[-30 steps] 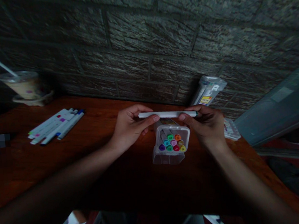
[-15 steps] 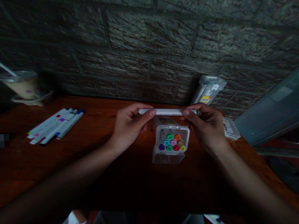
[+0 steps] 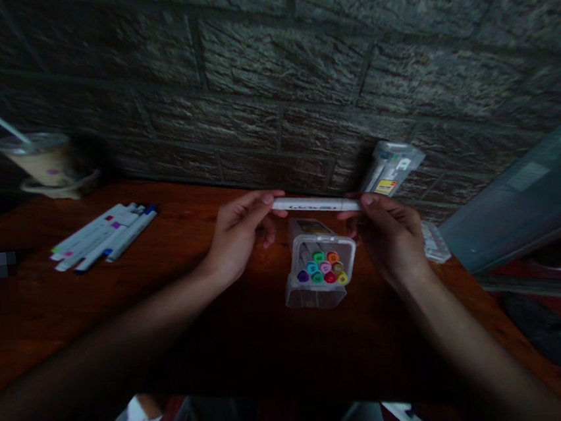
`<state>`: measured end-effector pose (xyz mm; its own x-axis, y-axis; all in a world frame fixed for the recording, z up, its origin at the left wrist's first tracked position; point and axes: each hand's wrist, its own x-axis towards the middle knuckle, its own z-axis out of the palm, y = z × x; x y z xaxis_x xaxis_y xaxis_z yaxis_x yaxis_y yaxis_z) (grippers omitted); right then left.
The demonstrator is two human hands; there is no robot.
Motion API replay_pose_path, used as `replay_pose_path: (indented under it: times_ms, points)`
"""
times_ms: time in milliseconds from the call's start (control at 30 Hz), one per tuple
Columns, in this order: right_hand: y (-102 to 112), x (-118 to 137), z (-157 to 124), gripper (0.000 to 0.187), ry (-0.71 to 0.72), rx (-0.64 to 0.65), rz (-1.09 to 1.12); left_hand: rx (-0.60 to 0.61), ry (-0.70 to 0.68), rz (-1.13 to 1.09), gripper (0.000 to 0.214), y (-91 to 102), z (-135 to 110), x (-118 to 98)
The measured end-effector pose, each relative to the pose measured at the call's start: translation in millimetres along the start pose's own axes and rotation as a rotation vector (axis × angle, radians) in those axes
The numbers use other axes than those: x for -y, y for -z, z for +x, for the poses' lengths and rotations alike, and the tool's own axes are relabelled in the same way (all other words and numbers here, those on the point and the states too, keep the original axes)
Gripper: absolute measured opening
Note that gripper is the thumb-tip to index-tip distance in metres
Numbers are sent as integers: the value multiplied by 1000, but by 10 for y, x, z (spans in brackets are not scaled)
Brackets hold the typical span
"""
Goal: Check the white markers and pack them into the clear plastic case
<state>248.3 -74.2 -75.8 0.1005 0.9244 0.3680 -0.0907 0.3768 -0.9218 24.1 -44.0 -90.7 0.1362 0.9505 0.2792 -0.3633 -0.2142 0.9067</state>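
Note:
A white marker (image 3: 312,204) with dark print along its barrel is stretched level between my two hands. My left hand (image 3: 243,230) pinches its left end between thumb and fingers. The other end is gripped by my right hand (image 3: 389,233), whose fingers hide the tip. Just below the marker, a clear plastic case (image 3: 292,256) lies with its open end towards me. Inside it, several markers (image 3: 326,267) show round coloured ends in purple, green, blue, pink, orange, red and yellow.
Several white markers (image 3: 107,235) lie in a pile on the wooden table (image 3: 186,213) at left. Behind them stands a drink cup (image 3: 40,157) with a straw in a holder. A clear marker pack (image 3: 390,170) leans near the stone wall (image 3: 270,99); another clear plastic piece (image 3: 435,242) lies by the right edge.
The marker has turned about its length, so its printed side now faces me. Both hands have shifted their grip, and its right end is covered by my right fingers.

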Motion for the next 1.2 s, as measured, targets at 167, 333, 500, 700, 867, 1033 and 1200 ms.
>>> replay_pose_path:
  times_ms: [167,333,500,700,867,1033,1200]
  points:
    - [18,9,9,22,-4,8,-25,-15,45,-33,30,-2,2,-12]
    - [24,17,6,21,-3,13,-9,-10,59,-73,28,0,2,-33]
    - [27,27,-2,22,-13,0,5,-2,75,-96,28,13,1,-42]
    - [36,2,14,27,4,20,-47,9,76,-121,29,25,12,-35]
    - [25,-9,21,28,-8,10,-24,4,77,-130,30,15,9,-39]
    - [6,-12,8,28,14,2,-36,-27,51,-78,29,0,7,-32]
    - [23,-51,6,22,46,-9,-56,-32,-7,-10,27,-2,12,1]
